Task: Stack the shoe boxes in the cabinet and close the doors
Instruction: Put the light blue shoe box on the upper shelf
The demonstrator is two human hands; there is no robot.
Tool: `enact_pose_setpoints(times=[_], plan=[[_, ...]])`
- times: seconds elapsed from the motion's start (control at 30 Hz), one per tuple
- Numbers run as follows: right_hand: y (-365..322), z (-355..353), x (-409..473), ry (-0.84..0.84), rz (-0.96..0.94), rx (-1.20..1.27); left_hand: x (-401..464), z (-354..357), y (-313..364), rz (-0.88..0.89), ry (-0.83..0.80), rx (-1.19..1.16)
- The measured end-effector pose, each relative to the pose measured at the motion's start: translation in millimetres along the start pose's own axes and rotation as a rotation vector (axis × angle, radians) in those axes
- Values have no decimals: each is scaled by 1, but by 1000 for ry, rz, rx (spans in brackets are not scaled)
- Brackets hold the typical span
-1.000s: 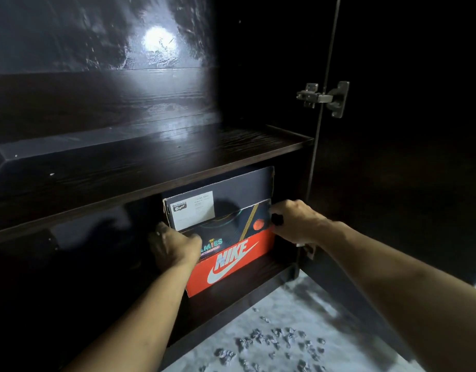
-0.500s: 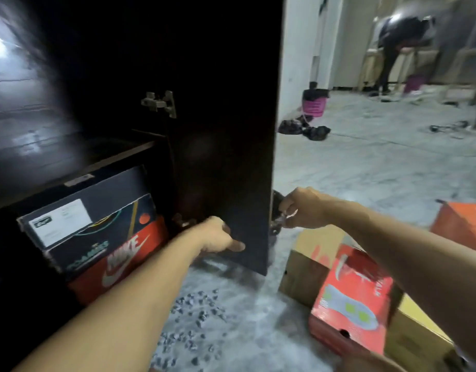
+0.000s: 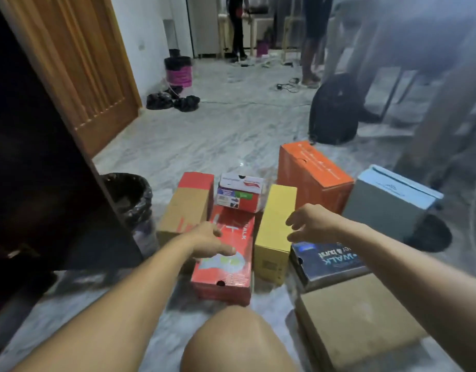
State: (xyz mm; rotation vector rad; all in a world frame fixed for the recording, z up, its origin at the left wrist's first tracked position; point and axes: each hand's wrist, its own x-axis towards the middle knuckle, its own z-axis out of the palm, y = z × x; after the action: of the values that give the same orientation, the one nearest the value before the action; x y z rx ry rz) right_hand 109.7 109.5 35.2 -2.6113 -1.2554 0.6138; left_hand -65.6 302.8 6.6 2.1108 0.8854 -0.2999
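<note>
Several shoe boxes lie on the floor ahead of me. My left hand (image 3: 210, 242) hovers open over the red box (image 3: 226, 267), fingers spread, holding nothing. My right hand (image 3: 308, 222) reaches open above the yellow box (image 3: 275, 224), next to a dark blue box (image 3: 328, 260). A tan box with a red end (image 3: 187, 208) lies left of the red one. A small white-and-red box (image 3: 239, 196) sits behind it. An orange box (image 3: 313, 173) and a pale blue box (image 3: 389, 200) stand farther back on the right. The dark cabinet door (image 3: 43, 162) fills the left edge.
A bin lined with a black bag (image 3: 131, 200) stands by the cabinet door. A plain brown carton (image 3: 360, 318) lies near right, my knee (image 3: 237, 342) low in the middle. A black backpack (image 3: 333, 108), a pink-and-black bin (image 3: 178, 72) and two standing persons are farther off.
My view swung right, from the cabinet shelf with its stacked boxes to the boxes on the floor. Both hands left the cabinet and door and now reach over the floor boxes.
</note>
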Motion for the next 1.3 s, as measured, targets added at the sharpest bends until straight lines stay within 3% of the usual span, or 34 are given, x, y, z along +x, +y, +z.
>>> enact_pose_setpoints(times=[0.47,0.73,1.0,1.17,1.3], plan=[[154,-23,-3,140,366,154,86,60,114,222,-104,28],[200,-29,68,286,367,247,176,107,196,357,-29,104],[226,-42,121,650,495,133,246,115,236,464,155,216],[268,-64,115,768,665,108,263,132,270,575,166,229],[302,-69,100,814,986,170,264,155,305,643,54,146]])
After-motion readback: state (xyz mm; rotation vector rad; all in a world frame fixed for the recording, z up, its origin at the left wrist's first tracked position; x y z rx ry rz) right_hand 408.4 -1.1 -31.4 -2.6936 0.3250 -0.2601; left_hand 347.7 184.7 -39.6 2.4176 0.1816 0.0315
